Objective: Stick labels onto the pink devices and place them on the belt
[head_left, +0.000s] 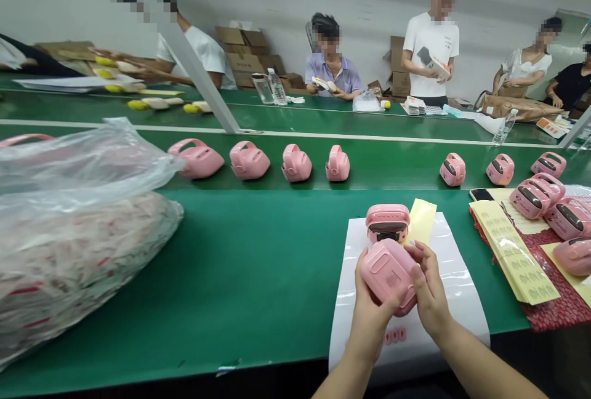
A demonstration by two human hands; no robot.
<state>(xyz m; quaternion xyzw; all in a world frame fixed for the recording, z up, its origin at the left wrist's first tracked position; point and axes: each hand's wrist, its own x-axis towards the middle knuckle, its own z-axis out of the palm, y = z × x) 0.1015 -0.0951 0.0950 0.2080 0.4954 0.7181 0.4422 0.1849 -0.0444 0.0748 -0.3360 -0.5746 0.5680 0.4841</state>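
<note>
Between my hands is a pink plastic device [388, 273] with rounded corners, its flat printed face tilted up toward me. My left hand [368, 319] wraps its left and lower side. My right hand [430, 291] grips its right edge with bent fingers; whether something small is also in those fingertips is hidden. Just beyond it stands a similar pink device [388, 221] with a carry handle and a dark window. Under my hands lies a glossy white sheet [459, 306], with several small pink pieces [395, 335] near my left wrist and a yellow paper [423, 217] behind my right fingers.
A large clear plastic bag [92, 251] fills the left. Pink handled devices [249, 160] line the green belt [392, 165]. At right are yellow sticker sheets [512, 251], red bubble wrap [558, 310], a phone [481, 194] and more devices [538, 194]. Co-workers [431, 48] are across the line.
</note>
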